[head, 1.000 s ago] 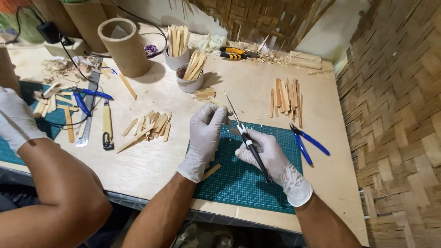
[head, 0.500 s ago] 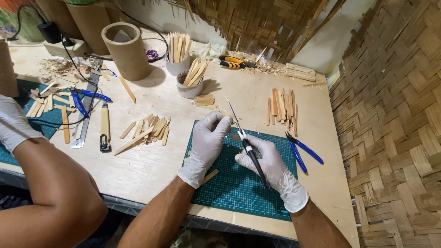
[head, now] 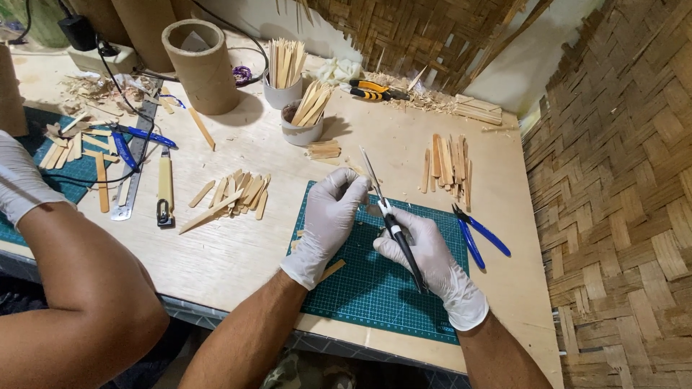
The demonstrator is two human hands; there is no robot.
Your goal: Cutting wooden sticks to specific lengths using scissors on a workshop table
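We see both gloved hands over the green cutting mat at the near edge of the wooden surface. Our right hand is curled around a black-handled craft knife, its thin blade pointing up and away toward the far side. Our left hand sits just left of the blade, fingers pinched together on a small piece of wood; the piece is mostly hidden and we cannot tell its shape.

Blue-handled pliers lie on the right edge of the mat. A row of wooden sticks lies far right of the hands, a loose pile of flat sticks to the left. Two small cups of sticks and a cardboard tube stand farther back.

At the left edge, another person's gloved hand and bare arm rest near a second mat.
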